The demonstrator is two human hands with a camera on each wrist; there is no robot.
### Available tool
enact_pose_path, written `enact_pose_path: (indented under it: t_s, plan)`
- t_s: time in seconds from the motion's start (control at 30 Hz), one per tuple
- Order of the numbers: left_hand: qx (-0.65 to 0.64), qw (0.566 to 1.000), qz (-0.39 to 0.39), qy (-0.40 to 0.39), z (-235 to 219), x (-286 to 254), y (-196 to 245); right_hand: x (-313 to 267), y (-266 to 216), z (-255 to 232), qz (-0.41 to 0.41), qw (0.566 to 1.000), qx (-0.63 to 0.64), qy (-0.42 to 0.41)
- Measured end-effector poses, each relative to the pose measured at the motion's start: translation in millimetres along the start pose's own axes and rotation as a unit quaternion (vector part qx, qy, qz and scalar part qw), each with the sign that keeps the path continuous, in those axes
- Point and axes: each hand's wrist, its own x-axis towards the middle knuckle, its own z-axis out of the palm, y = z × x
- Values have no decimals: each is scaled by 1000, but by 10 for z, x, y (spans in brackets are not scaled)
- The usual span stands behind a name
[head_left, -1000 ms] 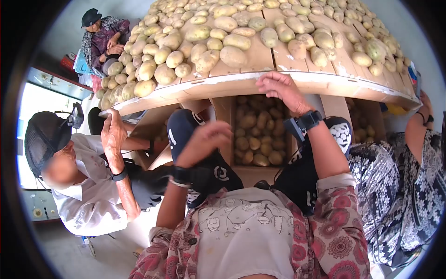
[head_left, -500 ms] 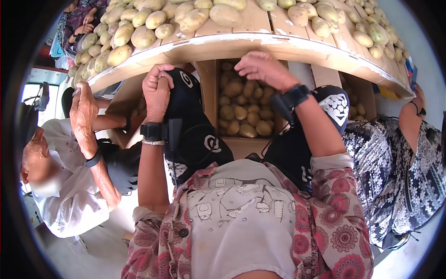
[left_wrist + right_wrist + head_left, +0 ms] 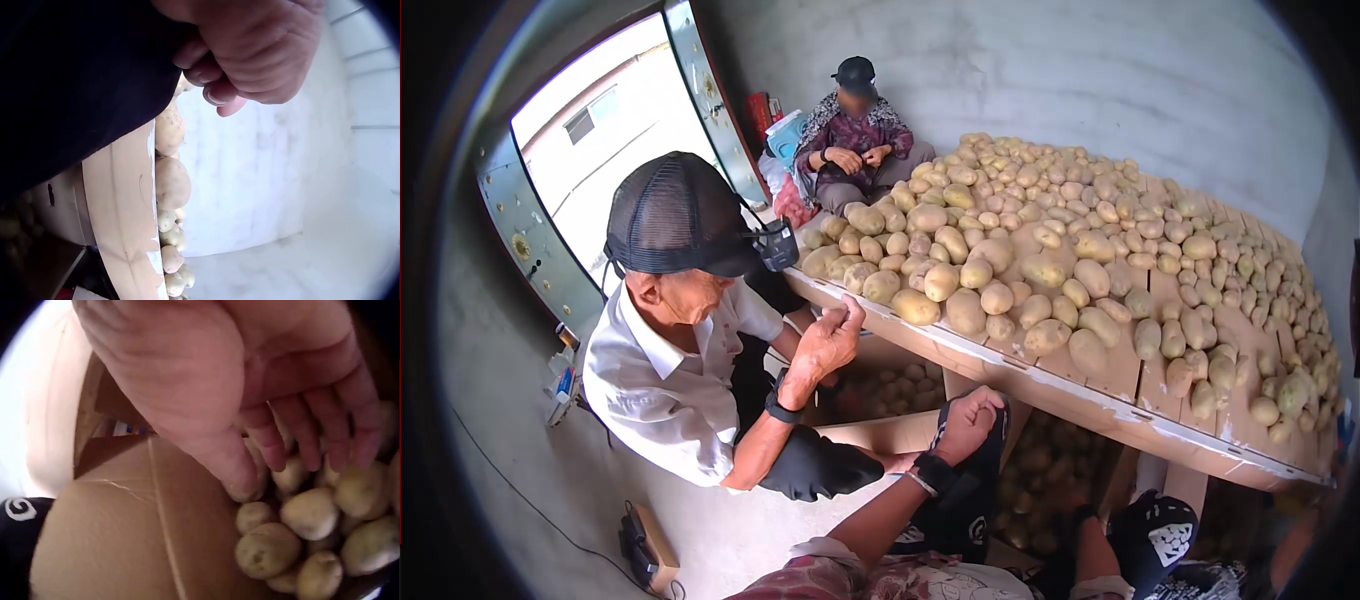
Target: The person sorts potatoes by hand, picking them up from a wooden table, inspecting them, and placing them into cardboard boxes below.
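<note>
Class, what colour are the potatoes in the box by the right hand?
The potatoes are pale yellowish-brown, shown best in the right wrist view.

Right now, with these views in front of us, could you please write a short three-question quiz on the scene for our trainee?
1. Which hand is over the potatoes in the cardboard box: A, the left; or B, the right?
2. True or false: the left hand is gripping a potato.
3. Fill in: the person by the far wall wears a ____ cap.

Key: 1. B, the right hand, fingers extended. 2. False; its fingers are curled, with no potato in them. 3. Black.
</note>
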Motion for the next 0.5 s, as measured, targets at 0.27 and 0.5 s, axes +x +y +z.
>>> enact_pose_path:
  t_s: [0.27, 0.5]
  plan:
    - [34, 999, 7, -17, 45, 62, 6, 165, 576, 131, 10, 950, -308, 54]
    - [16, 1000, 23, 10, 47, 62, -121, -35, 518, 304, -46, 897, -438, -50]
